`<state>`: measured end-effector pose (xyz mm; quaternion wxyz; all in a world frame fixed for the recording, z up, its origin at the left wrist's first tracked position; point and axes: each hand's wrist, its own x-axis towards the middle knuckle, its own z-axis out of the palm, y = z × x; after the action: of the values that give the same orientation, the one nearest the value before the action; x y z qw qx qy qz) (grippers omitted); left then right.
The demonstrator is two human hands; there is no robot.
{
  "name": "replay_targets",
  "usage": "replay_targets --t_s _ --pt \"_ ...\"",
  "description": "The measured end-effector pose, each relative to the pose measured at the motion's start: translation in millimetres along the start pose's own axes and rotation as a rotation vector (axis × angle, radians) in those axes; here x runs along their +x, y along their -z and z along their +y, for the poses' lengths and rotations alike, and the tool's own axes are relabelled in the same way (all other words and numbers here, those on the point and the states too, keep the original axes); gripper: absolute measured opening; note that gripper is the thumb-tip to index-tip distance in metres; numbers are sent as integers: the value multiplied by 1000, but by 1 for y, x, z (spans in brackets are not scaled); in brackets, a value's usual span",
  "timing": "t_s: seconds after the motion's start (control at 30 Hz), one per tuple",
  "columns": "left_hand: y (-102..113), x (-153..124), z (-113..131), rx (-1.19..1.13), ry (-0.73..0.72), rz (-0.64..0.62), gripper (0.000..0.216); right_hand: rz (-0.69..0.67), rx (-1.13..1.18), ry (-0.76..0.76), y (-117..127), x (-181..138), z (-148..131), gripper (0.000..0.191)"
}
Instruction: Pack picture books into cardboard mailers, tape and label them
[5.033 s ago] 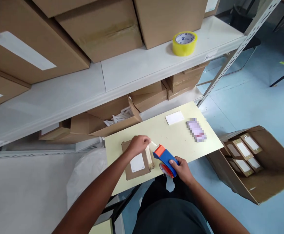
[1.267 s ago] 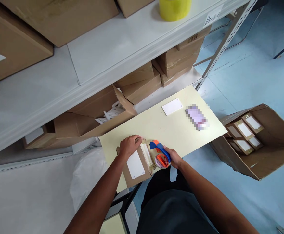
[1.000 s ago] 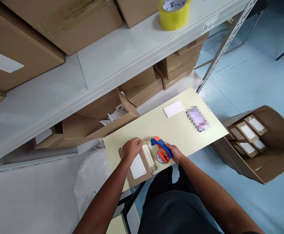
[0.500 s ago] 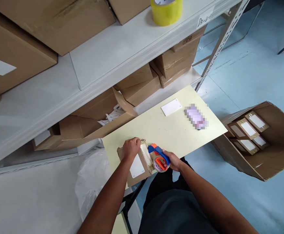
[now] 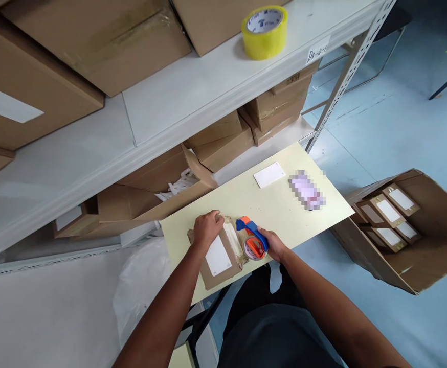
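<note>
Blue dispenser point(image 5: 257, 234): right hand point(image 5: 275, 245) grasps it, just beside the carton point(image 5: 229, 249) on the table point(image 5: 285, 220). Left hand point(image 5: 206, 228) curls on the carton; I cannot tell its grip. Stretched tape no longer shows; I judge taping advanced.

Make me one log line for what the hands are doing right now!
left hand: on box | right hand: holding tape dispenser | table: box, white card | shelf: yellow tape

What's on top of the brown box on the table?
A white label lies on top of the brown box. The left hand is over its far part, so whatever that hand covers can't be seen.
</note>
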<state>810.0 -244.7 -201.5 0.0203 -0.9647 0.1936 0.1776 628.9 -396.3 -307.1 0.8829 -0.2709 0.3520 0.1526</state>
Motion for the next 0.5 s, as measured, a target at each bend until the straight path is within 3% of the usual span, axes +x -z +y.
replay_targets --t_s 0.1,0.2,0.5 --pt "-1 3 11 49 38 -61 44 36 -22 6 5 2 -5 37" --pt "-6 2 16 41 123 -114 37 50 -53 3 9 3 -4 37" --pt "-19 -2 13 -8 139 -32 31 -29 -42 -26 16 -4 14 40"
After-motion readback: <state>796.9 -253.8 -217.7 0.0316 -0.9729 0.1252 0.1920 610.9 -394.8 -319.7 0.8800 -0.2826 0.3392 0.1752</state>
